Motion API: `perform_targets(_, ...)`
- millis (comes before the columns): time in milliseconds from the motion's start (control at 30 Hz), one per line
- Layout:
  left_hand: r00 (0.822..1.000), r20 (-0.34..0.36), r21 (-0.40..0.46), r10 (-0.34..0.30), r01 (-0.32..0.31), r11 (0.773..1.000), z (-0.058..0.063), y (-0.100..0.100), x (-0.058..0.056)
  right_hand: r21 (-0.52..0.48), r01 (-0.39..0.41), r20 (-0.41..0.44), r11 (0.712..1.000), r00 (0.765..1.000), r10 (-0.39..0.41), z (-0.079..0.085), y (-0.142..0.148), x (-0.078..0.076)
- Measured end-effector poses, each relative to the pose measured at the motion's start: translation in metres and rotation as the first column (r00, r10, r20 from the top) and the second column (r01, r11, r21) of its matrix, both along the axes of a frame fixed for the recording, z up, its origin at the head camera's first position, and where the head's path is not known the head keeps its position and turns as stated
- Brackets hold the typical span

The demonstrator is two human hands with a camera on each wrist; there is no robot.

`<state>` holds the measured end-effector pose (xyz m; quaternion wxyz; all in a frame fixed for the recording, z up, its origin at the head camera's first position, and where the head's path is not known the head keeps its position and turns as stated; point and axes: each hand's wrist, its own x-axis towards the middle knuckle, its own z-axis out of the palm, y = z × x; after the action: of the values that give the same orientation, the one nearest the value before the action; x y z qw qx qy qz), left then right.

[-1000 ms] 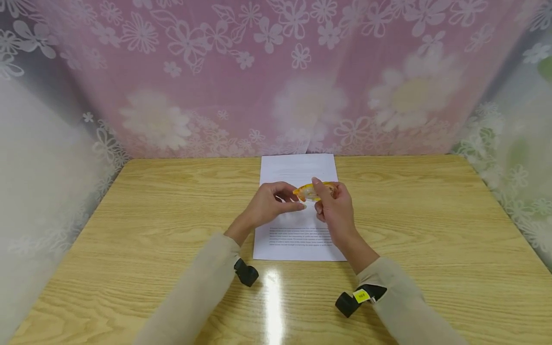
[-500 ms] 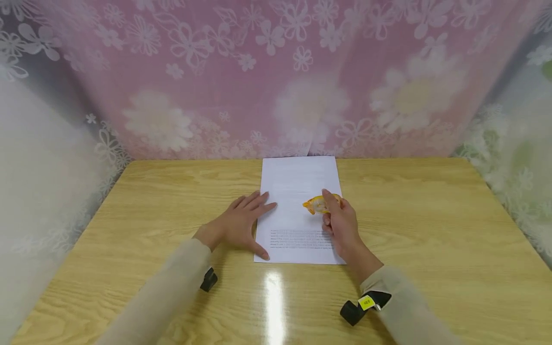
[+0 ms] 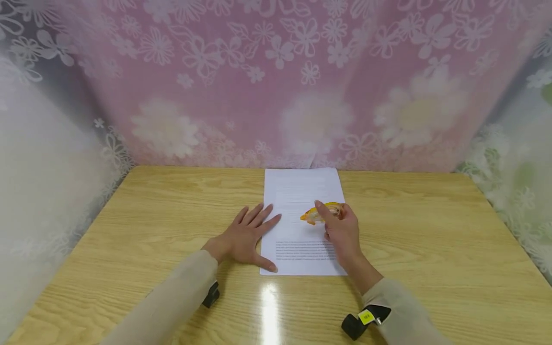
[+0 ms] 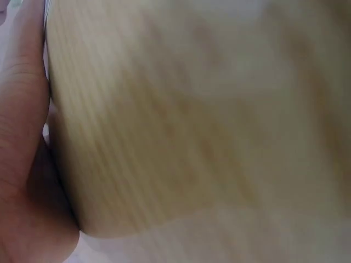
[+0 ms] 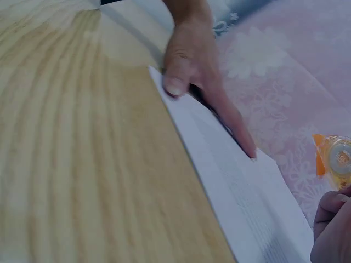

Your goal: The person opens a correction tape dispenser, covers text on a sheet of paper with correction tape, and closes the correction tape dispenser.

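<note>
Steadying the white printed paper sheet [image 3: 293,232] at left with the spread-fingered left hand [image 3: 245,239], ideally pressing evenly; clamping the orange-and-clear curved plastic tool [image 3: 312,216] in the right hand [image 3: 343,235].

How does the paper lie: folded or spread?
Spread. The paper lies flat on the table, its printed lines showing, no fold visible.

I see orange-and-clear tool [image 3: 314,217], white paper [image 3: 297,232] with dark print [image 3: 304,250], yellowish wood-grain table [image 3: 431,239], pink white-flowered backdrop [image 3: 241,105], beige sleeves [image 3: 172,294].
</note>
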<state>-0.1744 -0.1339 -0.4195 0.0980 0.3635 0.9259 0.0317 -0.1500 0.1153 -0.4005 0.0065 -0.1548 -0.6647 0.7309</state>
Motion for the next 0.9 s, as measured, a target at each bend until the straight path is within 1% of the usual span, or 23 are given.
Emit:
perform_targets(100, 1.000, -0.029, -0.006, 0.009, -0.010, 1.000, -0.001, 0.001, 0.001, 0.089, -0.034, -0.031, 0.995, 0.999, 0.037, -0.001, -0.012, 0.003)
perform_targets(233, 0.999, -0.029, -0.004, 0.019, -0.019, 1.000, -0.001, 0.001, 0.001, 0.188, -0.102, -0.032, 0.977, 0.993, 0.109, -0.006, -0.031, 0.007)
perform_targets(267, 0.999, -0.028, 0.008, 0.020, -0.020, 1.000, -0.004, 0.000, 0.000, 0.208, -0.117, -0.031, 0.971, 0.991, 0.126, -0.007, -0.035, 0.008)
perform_targets(400, 0.999, -0.025, -0.009, 0.026, -0.026, 1.000, -0.003, 0.001, 0.000, 0.272, -0.180, -0.067, 0.945, 0.976, 0.205, -0.015, -0.047, 0.008)
perform_targets(467, 0.999, -0.030, -0.015, 0.026, -0.027, 1.000, -0.003, 0.001, 0.000, 0.317, -0.196, -0.080, 0.928, 0.969, 0.232, -0.019, -0.051, 0.007)
perform_targets(500, 0.999, -0.031, -0.032, 0.024, -0.025, 0.999, 0.000, 0.001, 0.001, 0.341, -0.195, -0.087, 0.920, 0.968, 0.237, -0.022, -0.051, 0.007)
perform_targets(667, 0.999, -0.040, -0.024, 0.022, -0.023, 0.999, -0.002, 0.001, -0.001, 0.426, -0.147, -0.100, 0.893, 0.973, 0.207, -0.028, -0.053, 0.010)
perform_targets(767, 0.999, -0.037, -0.017, 0.032, -0.033, 0.999, -0.003, 0.001, -0.002, 0.443, -0.129, -0.114, 0.887, 0.973, 0.198, -0.030, -0.054, 0.011)
perform_targets(900, 0.998, -0.034, -0.022, 0.043, -0.044, 0.999, -0.003, 0.001, -0.002, 0.460, -0.134, -0.125, 0.878, 0.969, 0.213, -0.032, -0.055, 0.013)
